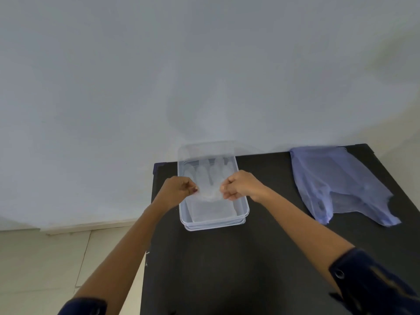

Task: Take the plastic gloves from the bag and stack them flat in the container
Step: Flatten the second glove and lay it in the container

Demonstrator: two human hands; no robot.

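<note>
A clear plastic glove is stretched between my two hands over the clear rectangular container, its fingers pointing away from me. My left hand pinches the glove's cuff on the left side and my right hand pinches it on the right. More clear plastic lies flat on the container's floor beneath. The thin blue-violet plastic bag lies flat on the black table to the right, apart from both hands.
The container stands at the table's far left, close to the pale wall. The table's left edge drops to a tiled floor. Bare black tabletop lies between container and bag.
</note>
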